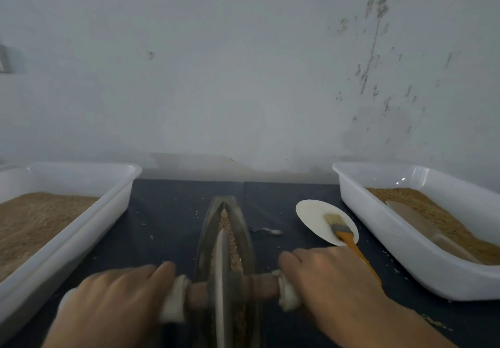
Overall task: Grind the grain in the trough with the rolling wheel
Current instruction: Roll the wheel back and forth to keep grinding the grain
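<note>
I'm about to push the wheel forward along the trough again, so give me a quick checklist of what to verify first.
1. Left hand grips the cloth-wrapped left handle: ok.
2. Right hand grips the wrapped right handle: ok.
3. Rolling wheel sits in the groove of the trough, not on its rim: ok.
4. Grain lies ahead of the wheel in the trough: ok.
5. Brush rests on the white disc, its orange handle passing close by the right hand: cannot tell if they touch.
6. Whether the trough is steady on the dark cloth: cannot tell.
</note>
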### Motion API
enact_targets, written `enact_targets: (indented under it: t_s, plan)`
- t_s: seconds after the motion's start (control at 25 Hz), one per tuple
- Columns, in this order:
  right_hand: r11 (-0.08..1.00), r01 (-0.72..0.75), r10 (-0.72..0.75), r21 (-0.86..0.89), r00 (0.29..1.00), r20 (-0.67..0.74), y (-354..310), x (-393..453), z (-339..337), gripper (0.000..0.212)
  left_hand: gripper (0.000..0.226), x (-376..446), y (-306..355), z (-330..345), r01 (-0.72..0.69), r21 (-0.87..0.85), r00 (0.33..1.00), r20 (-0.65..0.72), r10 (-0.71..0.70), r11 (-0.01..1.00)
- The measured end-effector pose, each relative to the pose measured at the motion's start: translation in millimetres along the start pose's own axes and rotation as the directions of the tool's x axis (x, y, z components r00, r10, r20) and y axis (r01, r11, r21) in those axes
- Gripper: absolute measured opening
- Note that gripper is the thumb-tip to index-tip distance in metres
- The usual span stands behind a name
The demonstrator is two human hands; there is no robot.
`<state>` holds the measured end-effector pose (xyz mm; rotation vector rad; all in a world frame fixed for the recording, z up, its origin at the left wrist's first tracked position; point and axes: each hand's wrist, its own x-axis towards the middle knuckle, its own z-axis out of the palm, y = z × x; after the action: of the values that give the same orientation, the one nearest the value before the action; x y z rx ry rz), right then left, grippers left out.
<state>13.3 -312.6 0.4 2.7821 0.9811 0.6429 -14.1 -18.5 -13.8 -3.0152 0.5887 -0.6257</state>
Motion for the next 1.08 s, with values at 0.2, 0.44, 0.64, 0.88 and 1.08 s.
enact_targets:
  t_s: [0.2,0.44,0.64,0.88,1.08]
  plan:
    - [0.990,-0.130,0.137,-0.060,0.982,0.132,7.9,43.0,19.7,0.027,0.028,29.1,-4.9,10.2,0.115,0.130,0.982,0.133,-0.133,0.985]
    - [0.974,-0.176,0.183,-0.140,0.983,0.035,27.9,105.5,36.3,0.023,0.013,97.9,-30.3,27.4,0.209,0.167,0.975,0.041,-0.218,0.964]
    - [0.994,-0.107,0.101,0.026,0.980,0.172,1.4,33.0,15.5,0.025,0.021,34.7,-9.3,15.2,0.160,0.048,0.975,0.148,-0.166,0.986]
    - [0.988,-0.134,0.114,0.078,0.968,0.223,3.2,26.8,17.6,0.026,0.023,26.8,0.3,4.9,0.147,0.188,0.977,0.125,-0.172,0.971]
    - [0.969,-0.244,0.247,-0.039,0.964,0.096,30.4,96.0,46.9,0.023,0.014,96.0,-19.0,23.2,0.195,0.222,0.980,-0.001,-0.200,0.955]
